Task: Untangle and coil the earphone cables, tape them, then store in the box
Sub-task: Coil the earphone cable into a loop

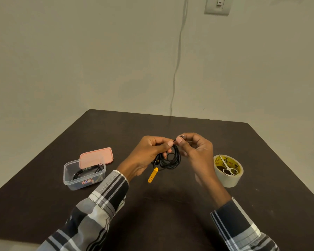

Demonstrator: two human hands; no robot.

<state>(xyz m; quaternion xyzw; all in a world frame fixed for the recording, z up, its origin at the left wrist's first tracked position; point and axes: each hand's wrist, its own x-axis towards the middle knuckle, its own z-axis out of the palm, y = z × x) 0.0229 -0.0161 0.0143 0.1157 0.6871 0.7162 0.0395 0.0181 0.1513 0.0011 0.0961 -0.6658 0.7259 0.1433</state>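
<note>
A black earphone cable (pixel 171 158), wound into a small coil, hangs between my hands above the dark table (pixel 170 205). My left hand (pixel 147 153) grips the coil's left side between thumb and fingers. My right hand (pixel 194 147) pinches the cable's end near the plug at the top of the coil. A yellow cable tie (pixel 153 175) dangles below the coil. To the left, a clear plastic box (pixel 83 175) holds another coiled black cable (pixel 88 171). A roll of tape (pixel 228 171) stands at the right with small white scissors (pixel 227 168) lying on top.
The box's pink lid (pixel 96 157) leans on the box's back rim. A thin wire (pixel 178 57) runs down the wall behind the table, below a wall switch (pixel 218 5).
</note>
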